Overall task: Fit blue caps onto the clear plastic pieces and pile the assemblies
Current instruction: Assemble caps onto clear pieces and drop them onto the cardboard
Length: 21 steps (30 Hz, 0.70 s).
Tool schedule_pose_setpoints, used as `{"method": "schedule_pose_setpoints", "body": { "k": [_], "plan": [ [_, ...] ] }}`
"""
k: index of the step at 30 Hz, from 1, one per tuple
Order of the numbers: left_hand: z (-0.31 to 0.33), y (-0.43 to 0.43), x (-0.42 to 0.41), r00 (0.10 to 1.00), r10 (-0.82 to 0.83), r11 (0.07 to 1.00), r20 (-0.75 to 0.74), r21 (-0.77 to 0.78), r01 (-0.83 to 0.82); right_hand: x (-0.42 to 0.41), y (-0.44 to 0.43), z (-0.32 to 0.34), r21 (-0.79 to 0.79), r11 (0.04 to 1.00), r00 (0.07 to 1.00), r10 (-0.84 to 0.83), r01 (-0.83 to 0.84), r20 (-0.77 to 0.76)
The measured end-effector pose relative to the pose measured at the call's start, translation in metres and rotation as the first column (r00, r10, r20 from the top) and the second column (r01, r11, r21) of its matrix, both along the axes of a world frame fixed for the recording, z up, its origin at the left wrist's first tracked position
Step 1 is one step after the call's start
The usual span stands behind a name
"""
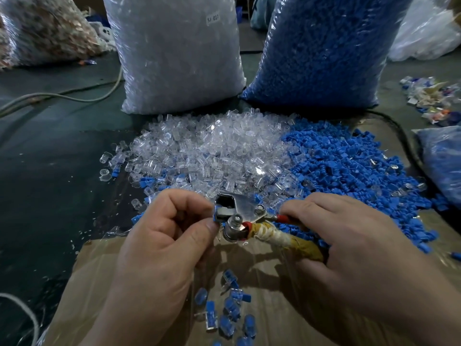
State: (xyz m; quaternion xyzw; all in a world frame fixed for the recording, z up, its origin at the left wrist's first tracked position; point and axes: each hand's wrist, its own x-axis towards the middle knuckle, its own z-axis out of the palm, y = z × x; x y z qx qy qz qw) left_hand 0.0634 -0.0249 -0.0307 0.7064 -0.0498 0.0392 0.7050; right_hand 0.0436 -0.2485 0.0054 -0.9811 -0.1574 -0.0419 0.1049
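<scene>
My left hand [162,236] pinches a blue cap [216,216] upright at the head of the pliers [243,211] — my right hand [349,240] grips their taped handles. Beyond the hands: clear pieces [212,146], cap pile [349,166]; beneath, assemblies [229,310].

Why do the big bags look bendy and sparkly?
Head view: the wide lens bows the clear bag and blue bag; their plastic throws white glare; the left hand, pinching a blue piece, and right hand, gripping the tool, cast soft shadows on the cardboard.

Glossy clear plastic pieces [212,148]; tool [245,208] probably metal.
</scene>
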Motion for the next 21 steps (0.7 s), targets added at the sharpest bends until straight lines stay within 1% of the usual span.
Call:
{"method": "schedule_pose_setpoints", "body": {
  "k": [4,6,9,11,14,16,19,21],
  "plan": [
    [0.001,0.001,-0.001,1.000,0.007,1.000,-0.019,0.002,-0.007,0.000,0.000,-0.002,0.035,0.999,1.000,0.003,-0.002,-0.018],
    [0.001,0.003,0.001,0.999,0.037,0.999,-0.036,0.025,-0.036,0.002,-0.001,-0.004,0.047,0.998,1.000,-0.028,0.028,-0.007],
    [-0.001,0.007,0.004,0.994,0.061,0.997,-0.086,0.050,-0.057,0.009,-0.005,-0.009,-0.013,0.991,0.988,-0.133,0.134,0.077],
    [-0.002,0.006,0.002,0.992,0.022,0.997,-0.126,0.076,-0.013,0.013,-0.005,-0.013,-0.055,0.977,0.976,-0.201,0.206,0.084],
    [-0.002,-0.001,-0.002,0.984,-0.055,0.985,-0.169,0.154,0.081,0.018,-0.002,-0.016,-0.139,0.958,0.967,-0.245,0.253,0.071],
    [-0.004,-0.004,-0.003,0.984,-0.065,0.983,-0.168,0.160,0.092,0.020,0.000,-0.017,-0.165,0.951,0.965,-0.257,0.263,0.056],
    [-0.005,-0.006,-0.003,0.987,-0.045,0.983,-0.155,0.171,0.072,0.022,0.002,-0.016,-0.157,0.953,0.966,-0.258,0.259,0.027],
    [-0.005,-0.008,-0.005,0.992,-0.049,0.974,-0.116,0.214,0.073,0.020,0.003,-0.014,-0.108,0.964,0.968,-0.235,0.243,0.088]
  ]
}}
